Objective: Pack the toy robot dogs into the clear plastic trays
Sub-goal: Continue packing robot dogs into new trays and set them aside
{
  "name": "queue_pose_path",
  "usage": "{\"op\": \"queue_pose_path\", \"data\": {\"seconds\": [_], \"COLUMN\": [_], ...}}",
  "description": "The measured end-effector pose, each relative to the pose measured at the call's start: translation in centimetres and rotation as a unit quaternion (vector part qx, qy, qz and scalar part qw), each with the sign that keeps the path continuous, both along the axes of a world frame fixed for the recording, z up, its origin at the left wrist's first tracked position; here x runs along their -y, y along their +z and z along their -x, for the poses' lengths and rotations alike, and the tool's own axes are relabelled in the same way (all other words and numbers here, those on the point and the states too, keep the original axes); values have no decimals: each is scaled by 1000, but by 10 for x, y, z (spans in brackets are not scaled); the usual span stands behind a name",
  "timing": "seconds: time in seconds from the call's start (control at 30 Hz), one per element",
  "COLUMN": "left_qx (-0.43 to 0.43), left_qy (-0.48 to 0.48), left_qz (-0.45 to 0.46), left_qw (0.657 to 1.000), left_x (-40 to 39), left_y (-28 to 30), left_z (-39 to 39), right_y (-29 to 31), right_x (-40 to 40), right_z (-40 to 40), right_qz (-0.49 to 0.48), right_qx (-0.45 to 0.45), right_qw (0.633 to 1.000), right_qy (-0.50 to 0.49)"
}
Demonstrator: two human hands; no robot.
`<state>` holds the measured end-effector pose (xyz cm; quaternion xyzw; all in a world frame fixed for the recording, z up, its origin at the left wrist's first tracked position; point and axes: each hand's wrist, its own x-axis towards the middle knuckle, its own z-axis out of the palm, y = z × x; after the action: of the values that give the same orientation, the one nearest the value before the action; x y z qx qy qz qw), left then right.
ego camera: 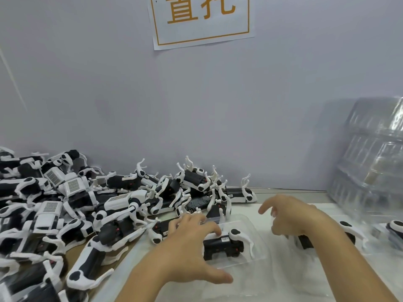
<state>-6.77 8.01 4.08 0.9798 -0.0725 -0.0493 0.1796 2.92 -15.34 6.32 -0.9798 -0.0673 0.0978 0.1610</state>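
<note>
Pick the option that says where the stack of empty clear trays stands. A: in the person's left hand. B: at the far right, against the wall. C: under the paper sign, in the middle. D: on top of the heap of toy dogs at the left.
B: the stack of clear trays rises at the right edge against the wall, well away from the heap of toy dogs on the left.

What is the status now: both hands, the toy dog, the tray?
Left hand presses black-and-white toy robot dog into clear plastic tray. Right hand open, holds nothing. Heap of unpacked dogs waits left.
</note>
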Motion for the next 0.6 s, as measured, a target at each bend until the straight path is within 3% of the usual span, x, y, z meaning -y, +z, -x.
{"op": "queue_pose_path", "data": {"seconds": [0.2,0.33,0.47,0.53,0.6], "left_qx": [50,128,258,225,131], "left_qy": [-50,-43,152,252,277], "left_qz": [34,42,-39,-40,-15], "left_qw": [997,990,953,940,952], "left_x": [18,21,15,6,-2], "left_y": [-9,-9,-1,2,4], "left_z": [-2,-6,-8,-8,-8], "right_y": [5,7,8,7,6], "right_x": [2,6,7,6,6], "right_z": [-1,-3,-4,-6,-8], "right_qz": [24,46,6,-11,-20], "right_qx": [-23,-33,-5,18,22], "right_qw": [999,998,1000,999,999], "right_qy": [-7,-8,13,26,34]}}
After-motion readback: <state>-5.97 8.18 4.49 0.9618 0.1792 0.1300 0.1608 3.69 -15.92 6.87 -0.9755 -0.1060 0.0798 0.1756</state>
